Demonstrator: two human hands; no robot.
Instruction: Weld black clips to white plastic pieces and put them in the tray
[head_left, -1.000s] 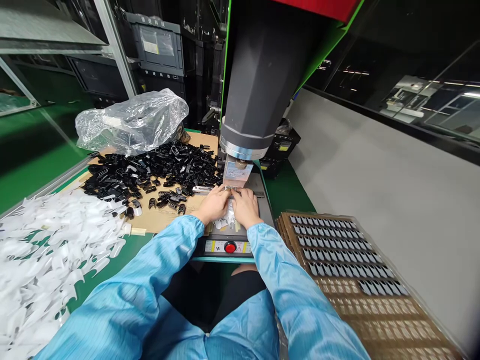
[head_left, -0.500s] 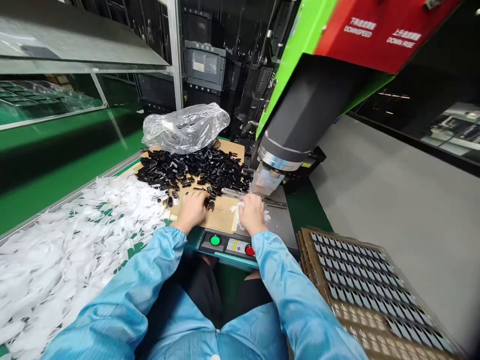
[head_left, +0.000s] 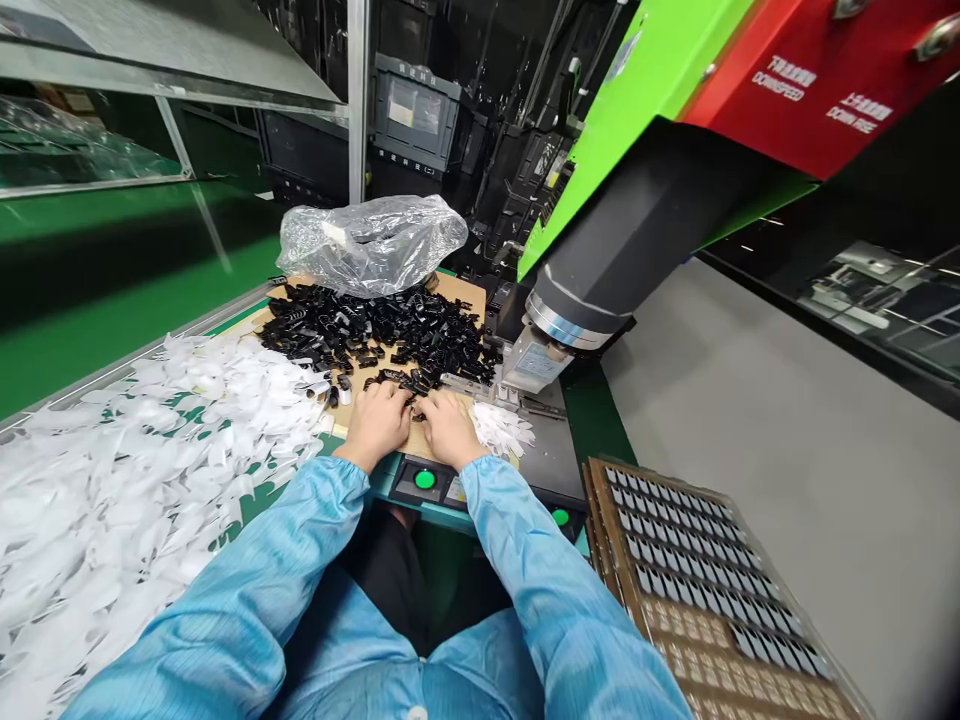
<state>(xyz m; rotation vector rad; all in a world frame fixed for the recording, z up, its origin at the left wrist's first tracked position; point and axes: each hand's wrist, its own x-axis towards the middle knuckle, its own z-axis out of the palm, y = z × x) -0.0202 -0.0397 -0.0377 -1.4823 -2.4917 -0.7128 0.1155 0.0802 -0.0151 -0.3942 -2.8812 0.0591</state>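
My left hand (head_left: pixel 377 421) and my right hand (head_left: pixel 447 425) rest side by side on a brown cardboard sheet (head_left: pixel 455 293). Their fingertips touch the near edge of a heap of small black plastic parts (head_left: pixel 375 332). Whether either hand grips a part is hidden by the fingers. A small bunch of white plastic pieces (head_left: pixel 501 428) lies just right of my right hand, on the grey machine base (head_left: pixel 546 462). The press head (head_left: pixel 534 365) hangs above that base.
A wide spread of white plastic pieces (head_left: pixel 135 470) covers the green bench at left. A crumpled clear bag (head_left: pixel 371 243) lies behind the black heap. Green buttons (head_left: pixel 425 479) sit on the panel before me. Cardboard trays of dark parts (head_left: pixel 697 560) stack at right.
My right hand left the white pieces by the press and came left beside my left hand at the black heap. The view swung left and the white bunch now lies uncovered.
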